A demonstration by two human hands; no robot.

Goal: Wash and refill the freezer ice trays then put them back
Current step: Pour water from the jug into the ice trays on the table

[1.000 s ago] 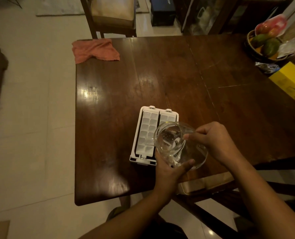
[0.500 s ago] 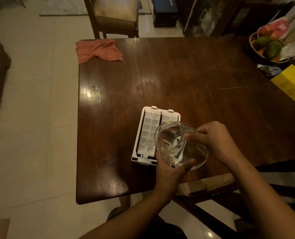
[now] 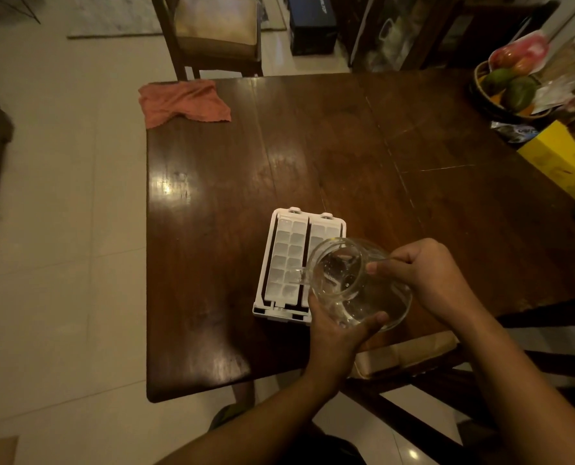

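Observation:
A white twin ice tray (image 3: 288, 260) in its white frame lies on the dark wooden table (image 3: 363, 169) near the front edge. A clear glass jug (image 3: 353, 286) with water in it is tilted to the left over the tray's right half, its spout above the left tray's cells. My right hand (image 3: 420, 273) grips the jug's handle from the right. My left hand (image 3: 336, 327) cups the jug's underside from below. The jug hides most of the right tray.
An orange cloth (image 3: 183, 102) lies at the table's far left corner. A fruit basket (image 3: 507, 88) and a yellow box (image 3: 564, 159) sit at the right. A wooden chair (image 3: 212, 31) stands behind the table, another chair seat (image 3: 410, 350) under the front edge.
The jug has tipped slightly further left over the tray. Both hands keep the same hold.

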